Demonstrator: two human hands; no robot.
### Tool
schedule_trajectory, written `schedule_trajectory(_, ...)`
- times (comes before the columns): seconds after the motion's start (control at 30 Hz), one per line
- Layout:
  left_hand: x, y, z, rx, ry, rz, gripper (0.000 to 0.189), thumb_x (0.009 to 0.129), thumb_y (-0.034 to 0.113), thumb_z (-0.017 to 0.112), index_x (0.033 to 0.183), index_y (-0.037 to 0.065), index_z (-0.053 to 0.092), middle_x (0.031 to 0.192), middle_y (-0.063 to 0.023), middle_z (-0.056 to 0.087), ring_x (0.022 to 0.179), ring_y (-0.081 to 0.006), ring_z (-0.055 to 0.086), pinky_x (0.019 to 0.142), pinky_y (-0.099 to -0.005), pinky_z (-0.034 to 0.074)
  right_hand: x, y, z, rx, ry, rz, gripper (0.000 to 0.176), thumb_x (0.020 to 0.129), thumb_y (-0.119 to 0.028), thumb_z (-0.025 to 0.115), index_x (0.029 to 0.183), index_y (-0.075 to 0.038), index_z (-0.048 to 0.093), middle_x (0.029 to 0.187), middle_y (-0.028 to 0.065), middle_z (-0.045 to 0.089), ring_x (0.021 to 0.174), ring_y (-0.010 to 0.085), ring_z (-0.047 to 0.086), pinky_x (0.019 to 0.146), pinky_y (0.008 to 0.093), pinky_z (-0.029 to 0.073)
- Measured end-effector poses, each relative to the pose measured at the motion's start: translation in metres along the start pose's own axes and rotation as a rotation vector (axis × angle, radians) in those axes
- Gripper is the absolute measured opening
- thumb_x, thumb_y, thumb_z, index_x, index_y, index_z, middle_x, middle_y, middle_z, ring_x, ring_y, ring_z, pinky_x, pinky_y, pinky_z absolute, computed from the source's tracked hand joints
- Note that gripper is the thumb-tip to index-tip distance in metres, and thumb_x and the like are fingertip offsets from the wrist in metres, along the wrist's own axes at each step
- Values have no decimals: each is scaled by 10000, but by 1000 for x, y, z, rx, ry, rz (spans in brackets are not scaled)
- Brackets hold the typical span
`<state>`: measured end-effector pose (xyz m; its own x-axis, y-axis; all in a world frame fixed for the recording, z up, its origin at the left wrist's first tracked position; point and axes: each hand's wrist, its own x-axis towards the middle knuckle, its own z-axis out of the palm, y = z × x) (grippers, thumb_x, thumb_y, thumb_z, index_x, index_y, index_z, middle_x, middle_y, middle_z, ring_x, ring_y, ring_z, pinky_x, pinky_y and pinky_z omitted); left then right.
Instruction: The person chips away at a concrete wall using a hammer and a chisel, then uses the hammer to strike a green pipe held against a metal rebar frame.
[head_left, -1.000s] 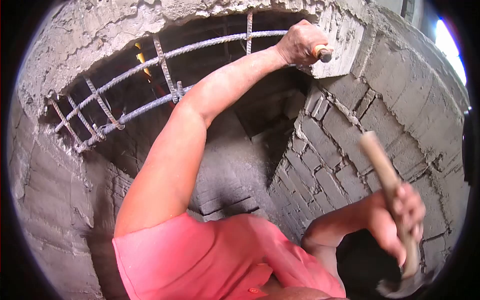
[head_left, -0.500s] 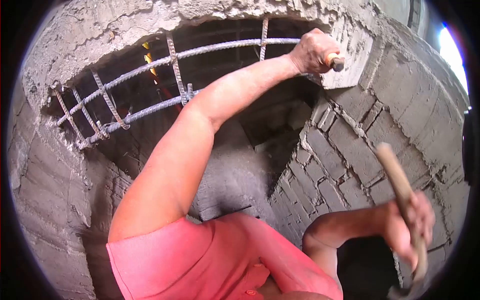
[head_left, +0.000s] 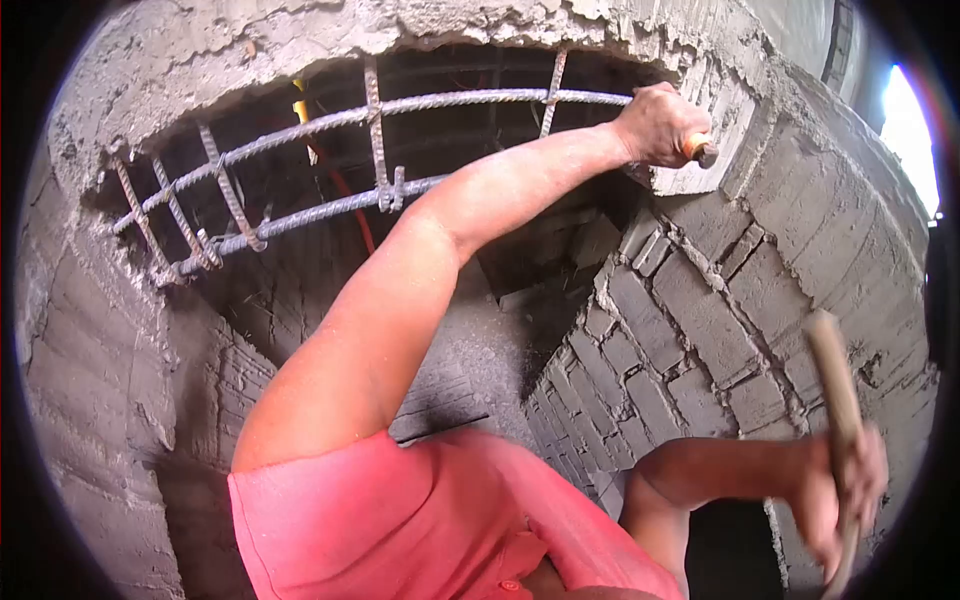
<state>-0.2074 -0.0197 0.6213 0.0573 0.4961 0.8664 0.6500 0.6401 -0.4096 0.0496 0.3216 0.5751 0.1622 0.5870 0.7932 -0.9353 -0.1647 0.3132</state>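
My left hand is closed around a chisel at the right end of an opening in the concrete. The chisel's dark butt and a yellow-orange part stick out of the fist; its working end is hidden behind the hand. Low on the right, my right hand grips a hammer by its wooden handle, slightly blurred. The handle stands nearly upright, and the hammer's head is out of view at the bottom. Beside the left hand, the broken concrete edge has a rough, pale face.
Ribbed steel bars cross the opening, tied by short upright bars. A yellow strip and a red cable show behind them. A brick wall with rough mortar joints rises at the right. Bright light enters at top right.
The hammer and my right hand have moved a little right and down, and the hammer's head has left the view. The left hand with the chisel appears slightly farther right and lower as the view shifts.
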Motion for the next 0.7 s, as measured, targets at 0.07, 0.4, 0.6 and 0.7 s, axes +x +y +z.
schedule_trajectory(0.07, 3, -3, 0, -18, 27, 32, 125, 724, 227, 666, 699, 168, 558, 623, -23, 567, 620, -232, 620, 625, -361, 464, 10, -3, 4, 324, 116, 17, 696, 779, -906, 388, 666, -223, 467, 535, -41, 380, 470, 132, 402, 480, 330, 406)
schedule_trajectory(0.4, -4, -2, 7, -38, 16, 17, 157, 732, 247, 688, 714, 156, 561, 654, -38, 595, 634, -266, 633, 621, -380, 490, -159, 79, 20, 407, 125, 917, 670, 907, -712, 489, 1077, -65, 539, 876, 104, 564, 666, 219, 530, 495, 350, 445)
schedule_trajectory(0.6, 5, -9, 6, -6, -22, -15, 178, 790, 336, 631, 729, 176, 583, 641, -35, 624, 619, -269, 655, 598, -395, 500, 33, -1, -16, 248, 172, -161, 654, 914, -747, 423, 665, -145, 481, 539, 42, 495, 499, 163, 525, 453, 342, 453)
schedule_trajectory(0.7, 5, -13, 14, 21, 37, -7, 174, 796, 334, 626, 725, 180, 589, 632, -35, 629, 598, -271, 653, 592, -394, 504, -128, 89, 2, -311, 489, 38, 581, 936, -692, 457, 791, -131, 495, 620, 45, 510, 494, 169, 490, 461, 334, 445)
